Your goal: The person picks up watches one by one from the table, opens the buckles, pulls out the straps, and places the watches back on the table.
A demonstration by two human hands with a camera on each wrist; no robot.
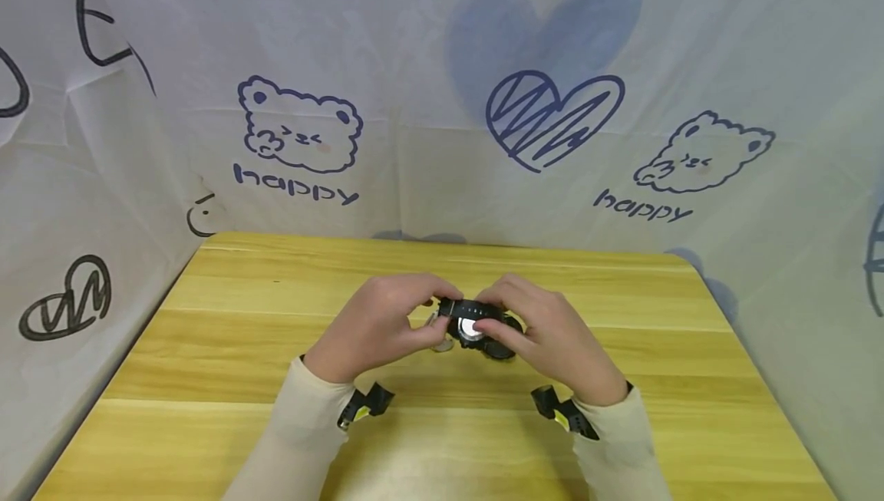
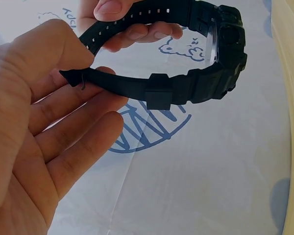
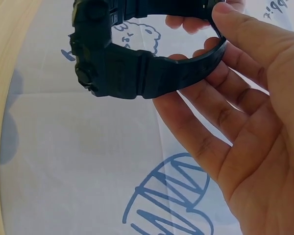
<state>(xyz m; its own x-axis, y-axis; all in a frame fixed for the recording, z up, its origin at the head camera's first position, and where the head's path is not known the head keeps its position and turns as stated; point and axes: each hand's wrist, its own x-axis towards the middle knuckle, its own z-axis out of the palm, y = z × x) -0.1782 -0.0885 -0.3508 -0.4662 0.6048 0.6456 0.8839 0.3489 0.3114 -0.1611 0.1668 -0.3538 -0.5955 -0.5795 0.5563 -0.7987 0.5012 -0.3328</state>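
Both hands hold a black wristwatch (image 1: 472, 308) over the middle of the table, its strap bent into a loop. My left hand (image 1: 380, 324) pinches the buckle end (image 2: 74, 77) between thumb and forefinger, the other fingers spread out below. A strap keeper (image 2: 159, 92) sits between that end and the bulky watch case (image 2: 229, 51). With thumb and fingers, my right hand (image 1: 552, 332) grips the strap half with the holes (image 2: 137, 17). In the right wrist view its fingers lie along the strap (image 3: 179, 73). The strap ends are close together.
A small pale round thing (image 1: 443, 345) shows below the left fingertips, partly hidden. The wooden table (image 1: 442, 440) reaches back to a white cloth (image 1: 414, 48) with bear and heart drawings. Small black cameras (image 1: 378, 399) are strapped to both wrists.
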